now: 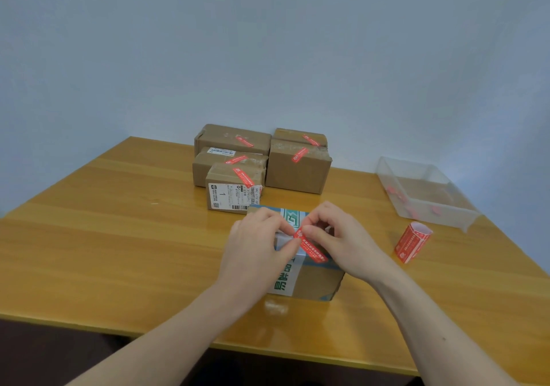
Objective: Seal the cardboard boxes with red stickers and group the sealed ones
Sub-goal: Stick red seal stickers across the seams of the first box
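A wooden table [119, 236] stands against a pale wall. Sealed cardboard boxes [259, 162] cluster at its far side; a nearer box [315, 278] (green-printed tape) lies under both hands. Left hand [256, 242] and right hand [336, 236] pinch a red sticker [311, 245] on top.

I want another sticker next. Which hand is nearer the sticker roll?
Right. The right hand is on the box beside the sticker roll; the left hand lies farther off.
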